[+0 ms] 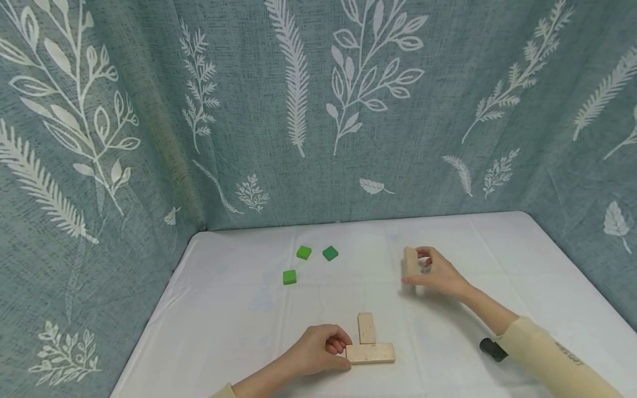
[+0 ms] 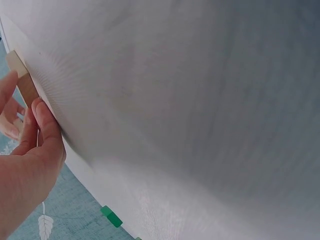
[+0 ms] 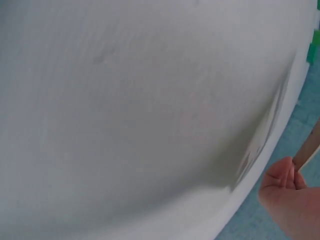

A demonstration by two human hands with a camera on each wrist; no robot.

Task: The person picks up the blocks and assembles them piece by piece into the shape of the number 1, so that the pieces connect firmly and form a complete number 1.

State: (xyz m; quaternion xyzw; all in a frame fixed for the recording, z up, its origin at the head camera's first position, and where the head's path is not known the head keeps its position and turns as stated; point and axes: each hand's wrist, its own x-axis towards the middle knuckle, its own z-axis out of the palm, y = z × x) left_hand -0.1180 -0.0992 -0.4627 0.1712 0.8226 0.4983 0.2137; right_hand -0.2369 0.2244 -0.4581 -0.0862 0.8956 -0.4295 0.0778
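Observation:
Near the front of the table my left hand (image 1: 318,351) pinches the left end of a pale wooden block (image 1: 370,353) that lies crosswise. Fingers and thumb meet that block (image 2: 24,80) in the left wrist view too. A second wooden block (image 1: 366,328) lies lengthwise just behind it, its near end at the first one's far side. Farther right and back, my right hand (image 1: 440,273) holds a third wooden block (image 1: 411,262) between thumb and fingers. Only part of this block (image 3: 307,147) shows at the edge of the right wrist view.
Three green blocks, a light one (image 1: 304,252), a darker one (image 1: 330,253) and another light one (image 1: 290,277), lie toward the back left. A black cylindrical object (image 1: 492,350) sits beside the right sleeve. A patterned curtain (image 1: 318,182) hangs behind the white-covered table (image 1: 224,309).

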